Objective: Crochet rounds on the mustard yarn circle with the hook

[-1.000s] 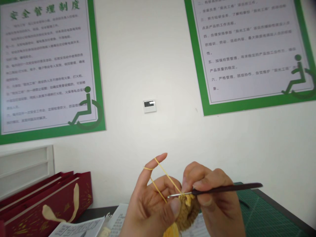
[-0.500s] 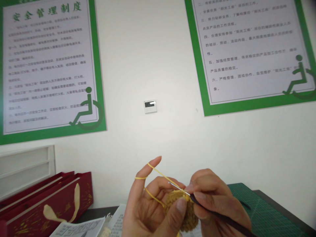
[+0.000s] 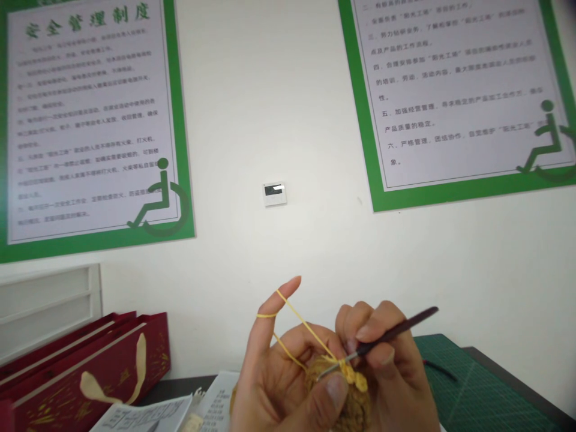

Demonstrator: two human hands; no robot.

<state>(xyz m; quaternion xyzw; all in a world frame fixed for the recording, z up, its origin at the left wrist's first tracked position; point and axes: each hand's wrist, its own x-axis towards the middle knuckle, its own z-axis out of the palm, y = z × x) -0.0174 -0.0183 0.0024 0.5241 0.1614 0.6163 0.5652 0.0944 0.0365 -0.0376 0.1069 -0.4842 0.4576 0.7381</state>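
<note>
My left hand (image 3: 279, 375) pinches a small mustard-yellow crochet piece (image 3: 346, 393) between thumb and fingers. Its index finger points up with yellow yarn (image 3: 302, 324) looped over it, and the strand runs down to the work. My right hand (image 3: 391, 372) grips a dark crochet hook (image 3: 387, 336). The hook's metal tip sits in the yellow stitches and its handle slants up to the right. Both hands are low in the view, in front of a white wall.
Dark red gift bags (image 3: 85, 372) with cream handles stand at lower left. Printed paper sheets (image 3: 148, 414) lie on the dark table beside them. A green cutting mat (image 3: 477, 390) covers the table at right. Two green-framed posters (image 3: 90, 120) and a small wall controller (image 3: 274, 194) hang behind.
The hook's handle has swung from pointing down-right to slanting up-right, and its tip has gone into the stitches. My left index finger has risen slightly with the yarn.
</note>
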